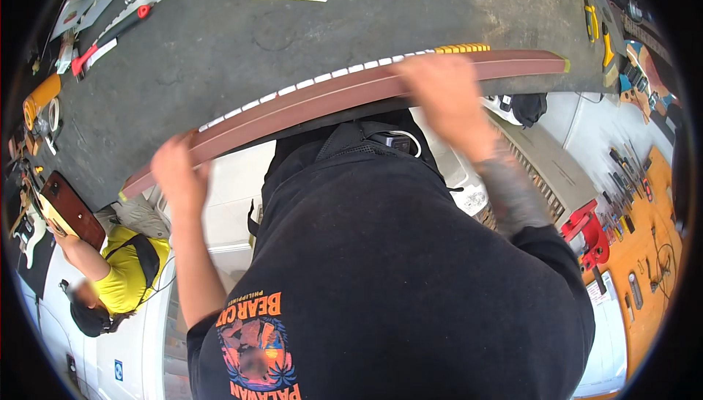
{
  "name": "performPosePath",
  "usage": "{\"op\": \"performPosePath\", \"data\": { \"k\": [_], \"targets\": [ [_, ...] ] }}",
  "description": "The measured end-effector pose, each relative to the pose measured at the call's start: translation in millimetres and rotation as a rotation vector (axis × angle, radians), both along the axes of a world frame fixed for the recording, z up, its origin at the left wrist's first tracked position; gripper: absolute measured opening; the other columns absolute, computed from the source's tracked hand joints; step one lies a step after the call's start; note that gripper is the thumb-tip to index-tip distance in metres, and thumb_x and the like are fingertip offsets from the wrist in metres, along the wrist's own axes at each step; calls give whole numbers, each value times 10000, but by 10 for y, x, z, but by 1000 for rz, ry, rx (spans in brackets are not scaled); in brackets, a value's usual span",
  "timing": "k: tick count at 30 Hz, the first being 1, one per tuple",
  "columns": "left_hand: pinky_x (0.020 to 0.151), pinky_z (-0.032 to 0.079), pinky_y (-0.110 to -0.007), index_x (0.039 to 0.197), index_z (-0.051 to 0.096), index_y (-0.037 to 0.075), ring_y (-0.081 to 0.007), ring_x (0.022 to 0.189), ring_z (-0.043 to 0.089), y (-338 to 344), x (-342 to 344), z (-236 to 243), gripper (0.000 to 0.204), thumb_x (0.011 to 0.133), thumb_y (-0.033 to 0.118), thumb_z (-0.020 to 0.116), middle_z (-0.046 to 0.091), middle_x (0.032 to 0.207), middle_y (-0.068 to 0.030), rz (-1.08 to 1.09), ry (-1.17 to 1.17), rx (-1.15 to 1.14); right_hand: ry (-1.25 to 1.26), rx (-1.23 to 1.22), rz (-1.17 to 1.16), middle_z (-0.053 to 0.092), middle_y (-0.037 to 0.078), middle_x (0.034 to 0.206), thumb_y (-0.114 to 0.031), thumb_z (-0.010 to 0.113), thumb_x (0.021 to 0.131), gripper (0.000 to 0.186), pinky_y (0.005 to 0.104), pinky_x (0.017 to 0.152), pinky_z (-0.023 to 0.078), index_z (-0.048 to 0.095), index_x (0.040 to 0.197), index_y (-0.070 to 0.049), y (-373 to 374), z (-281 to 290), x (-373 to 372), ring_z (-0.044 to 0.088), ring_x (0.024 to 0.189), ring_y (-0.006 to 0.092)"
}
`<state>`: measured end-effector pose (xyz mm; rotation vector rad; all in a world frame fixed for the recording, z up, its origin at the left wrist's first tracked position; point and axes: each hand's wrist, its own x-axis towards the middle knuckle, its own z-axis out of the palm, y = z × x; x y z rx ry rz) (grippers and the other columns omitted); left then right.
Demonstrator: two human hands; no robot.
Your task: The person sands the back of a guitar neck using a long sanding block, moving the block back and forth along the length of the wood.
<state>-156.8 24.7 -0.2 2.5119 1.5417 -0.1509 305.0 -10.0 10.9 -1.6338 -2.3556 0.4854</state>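
Left hand [179,173] is clamped on the near end of a long reddish-brown wooden strip [322,96] with white inlay blocks along its far edge; right hand [447,100] presses down, fingers wrapped over its middle. Strip lies along the counter [234,41] edge, spanning both hands. I'd call this steadying or positioning; next move needs both grips firm, since the strip sits right at the edge.

Both hands, left hand [179,173] and right hand [443,96], grip a long reddish-brown wooden strip [322,96] at the grey workbench [242,41] edge.
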Motion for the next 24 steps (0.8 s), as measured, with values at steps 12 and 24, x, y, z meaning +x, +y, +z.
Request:
{"op": "performPosePath", "data": {
  "k": [12,24],
  "targets": [
    [1004,427,-487,1143,594,85,-341,1142,590,-190,1102,16,533,688,179,854,638,1194,-119,9,-96,13,-109,-17,-66,704,65,1140,64,639,769,483,449,957,433,667,1220,-108,-291,84,913,625,1092,303],
    [972,418,-484,1059,599,122,-289,1082,599,-353,851,-62,476,669,225,853,636,1100,-66,9,-46,89,-93,-55,-66,712,107,1180,81,653,742,497,450,996,447,687,1211,-81,-342,100,679,636,1132,325]
  ]
}}
